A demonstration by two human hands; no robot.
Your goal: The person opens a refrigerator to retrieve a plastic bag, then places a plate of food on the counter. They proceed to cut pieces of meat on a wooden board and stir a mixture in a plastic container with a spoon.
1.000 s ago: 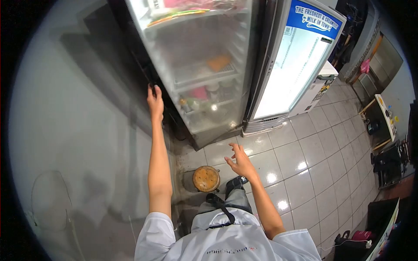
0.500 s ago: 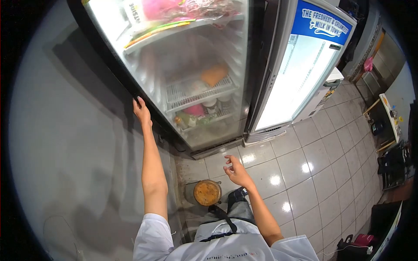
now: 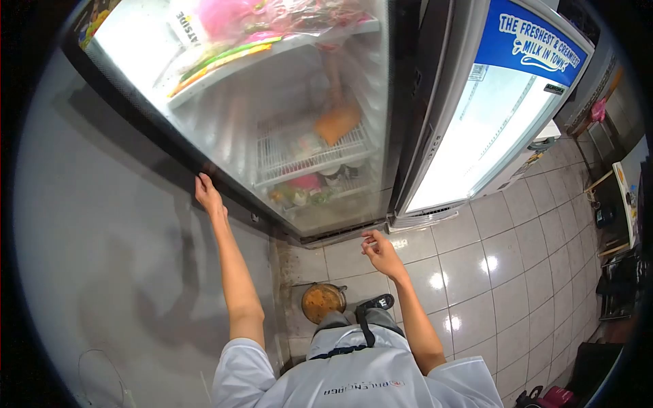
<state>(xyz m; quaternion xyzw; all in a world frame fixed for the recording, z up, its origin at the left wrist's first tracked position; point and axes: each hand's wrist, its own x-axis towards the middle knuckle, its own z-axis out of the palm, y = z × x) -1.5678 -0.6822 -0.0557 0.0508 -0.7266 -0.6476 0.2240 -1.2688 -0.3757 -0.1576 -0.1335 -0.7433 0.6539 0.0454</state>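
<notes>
My left hand is at the outer left edge of the tall black-framed fridge, its fingers closed against the door frame. Through the fogged glass show an upper shelf with pink and clear plastic bags, an orange item on a wire rack, and a pink item lower down. My right hand hangs in front of the fridge's base, fingers loosely curled and apart, holding nothing.
A lit display fridge with a blue header stands to the right. A round container with a brownish top is on the tiled floor by my feet. A grey wall runs along the left; a small table is far right.
My left hand and the fridge door's left edge have moved left and slightly down in view. My right hand has shifted slightly right. The camera view has moved closer to the fridges.
</notes>
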